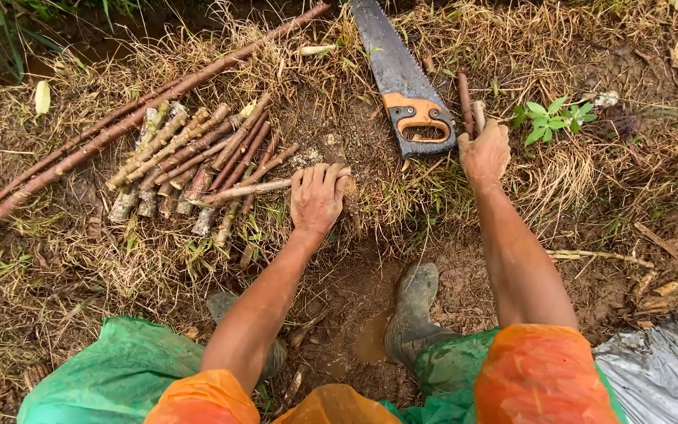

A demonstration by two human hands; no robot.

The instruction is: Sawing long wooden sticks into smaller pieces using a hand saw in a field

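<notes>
Cut stick (245, 189) under left hand (317, 198) fingers — crosswise.

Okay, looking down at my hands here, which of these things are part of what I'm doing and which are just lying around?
In use:
left hand on a cut stick
right hand gripping short sticks
hand saw
pile of cut sticks
long stems

Lying about:
green seedling
grey plastic sheet
dry grass

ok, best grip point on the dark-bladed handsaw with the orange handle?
Grip the handsaw by its orange loop handle, coming from the near side. The handle points toward the person, the opening is clear, and the toothed blade runs away. The right hand is nearest.
</notes>
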